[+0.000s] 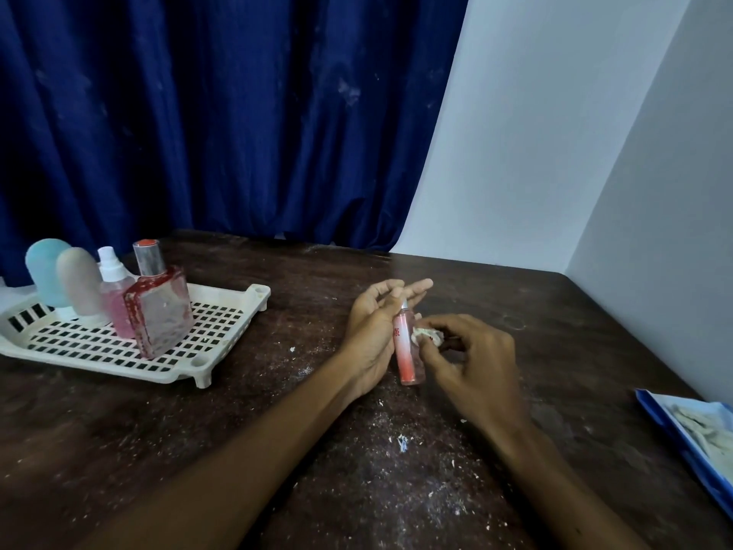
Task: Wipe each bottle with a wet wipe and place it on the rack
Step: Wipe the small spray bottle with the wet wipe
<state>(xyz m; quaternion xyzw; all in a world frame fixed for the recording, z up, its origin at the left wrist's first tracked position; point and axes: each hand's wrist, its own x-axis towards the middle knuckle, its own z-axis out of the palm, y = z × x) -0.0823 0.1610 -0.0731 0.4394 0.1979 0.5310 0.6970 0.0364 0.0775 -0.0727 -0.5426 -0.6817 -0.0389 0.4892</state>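
Pink bottle [406,351] is upright over the middle of the dark wood table [254,410], held in the left hand [373,331] with most fingers stretched out and one bent onto the cap. Meanwhile the right hand [472,359] pinches a scrunched wet wipe [426,335] against its side. White rack [222,351] off to the left has four bottles [115,299] standing in it.

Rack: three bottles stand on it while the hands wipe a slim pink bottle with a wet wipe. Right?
Not three: the head view shows four on the rack, a blue bottle, a beige bottle, a pink spray bottle and a square red bottle. The rest holds: the left hand holds the slim pink bottle, the right hand presses the wet wipe to it.
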